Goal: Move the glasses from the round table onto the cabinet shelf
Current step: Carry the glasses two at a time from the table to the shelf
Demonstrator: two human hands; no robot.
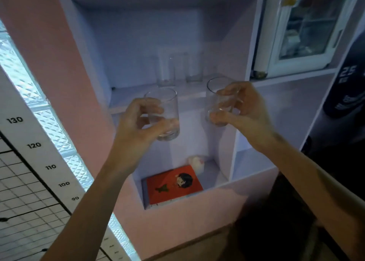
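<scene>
left hand (142,120) grasps the left glass (169,110) round its lower half, and right hand (243,106) pinches the right glass (214,102), thumb low and fingers near the rim. both glasses are roughly upright, mouths up, in the air just short of the cabinet shelf (130,96), which lies at 12 o'clock from both. right glass rides higher and looks nearer the shelf lip, so probably first down, in front of the tall glasses (166,73) at the back. those are dim, count unclear, round table not in view.
</scene>
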